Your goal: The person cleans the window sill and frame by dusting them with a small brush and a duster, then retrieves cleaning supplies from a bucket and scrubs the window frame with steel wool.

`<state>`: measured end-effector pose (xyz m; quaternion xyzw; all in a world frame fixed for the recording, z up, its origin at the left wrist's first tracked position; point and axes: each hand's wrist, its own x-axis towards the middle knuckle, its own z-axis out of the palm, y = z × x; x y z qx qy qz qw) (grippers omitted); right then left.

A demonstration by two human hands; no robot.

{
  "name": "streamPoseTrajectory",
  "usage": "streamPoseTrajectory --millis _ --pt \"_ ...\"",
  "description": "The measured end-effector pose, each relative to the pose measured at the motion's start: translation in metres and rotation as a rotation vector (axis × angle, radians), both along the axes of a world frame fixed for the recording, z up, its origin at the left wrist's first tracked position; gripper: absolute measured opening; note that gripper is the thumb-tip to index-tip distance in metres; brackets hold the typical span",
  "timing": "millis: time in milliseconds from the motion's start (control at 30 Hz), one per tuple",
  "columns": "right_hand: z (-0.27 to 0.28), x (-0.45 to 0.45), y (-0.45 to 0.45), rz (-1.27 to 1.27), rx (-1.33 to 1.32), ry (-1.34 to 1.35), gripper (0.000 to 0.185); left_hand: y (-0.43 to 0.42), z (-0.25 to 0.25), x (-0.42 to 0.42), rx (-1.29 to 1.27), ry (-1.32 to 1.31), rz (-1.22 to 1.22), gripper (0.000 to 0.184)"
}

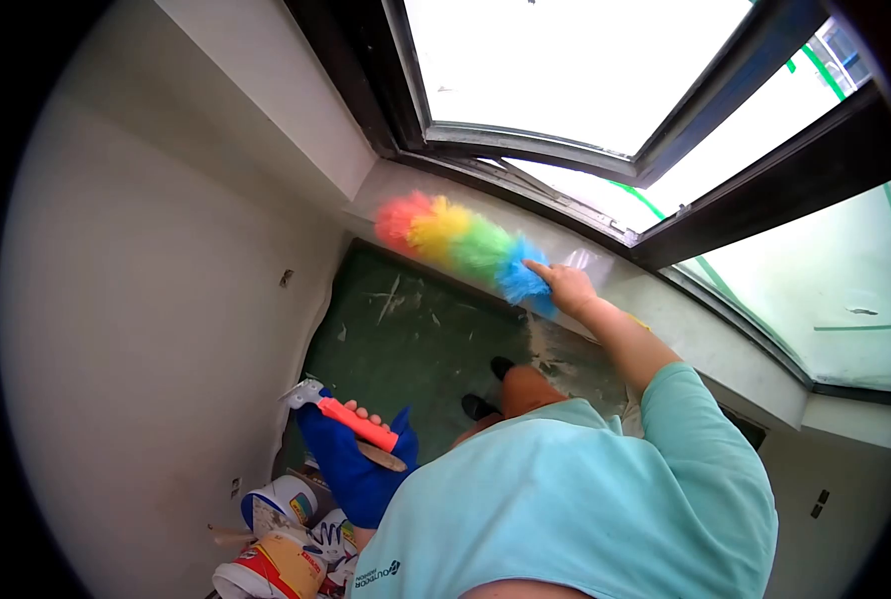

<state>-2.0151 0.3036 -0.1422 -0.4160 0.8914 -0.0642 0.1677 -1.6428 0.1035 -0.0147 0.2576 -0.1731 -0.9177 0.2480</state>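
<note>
My right hand (570, 290) is closed around the handle end of a fluffy duster (475, 248), banded red, yellow, green and blue. Its index finger lies along the blue end. The duster stretches leftward over the pale window sill (605, 265); whether it touches the sill I cannot tell. Lower left, my left hand (365, 414) is wrapped around a scraper (360, 424) with a red handle and a metal head. A blue cloth (340, 464) drapes about the same hand. Beneath the red handle shows a brown, wood-like piece (380, 457), its kind unclear.
A dark-framed window sash (535, 140) stands tilted open above the sill. Buckets (281, 499) and white shoes (333, 537) crowd the lower left corner beside the wall (166, 299). Green floor covering (415, 329) with pale scuffs lies around my feet.
</note>
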Motion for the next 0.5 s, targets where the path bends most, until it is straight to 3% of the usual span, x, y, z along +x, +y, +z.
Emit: streamPoseTrajectory --millis 167,233,400,467,500 --pt "-0.035 -0.018 -0.002 0.004 0.009 0.024 0.066 -0.001 0.017 -0.004 -0.116 -0.052 -0.046 0.036" --pt "-0.034 -0.022 -0.004 -0.113 0.122 0.041 0.064 0.000 0.028 -0.010 -0.243 -0.102 -0.067 0.037" --pt "0.025 0.012 0.003 -0.208 0.088 0.040 0.070 0.010 0.078 -0.040 -0.794 -0.292 -0.102 0.039" --pt "0.053 0.025 -0.003 -0.200 -0.315 0.200 0.072 0.015 0.096 -0.059 -1.073 -0.363 -0.113 0.039" --pt "0.084 0.040 -0.012 -0.129 -0.480 0.155 0.062 0.017 0.104 -0.071 -1.203 -0.389 -0.120 0.040"
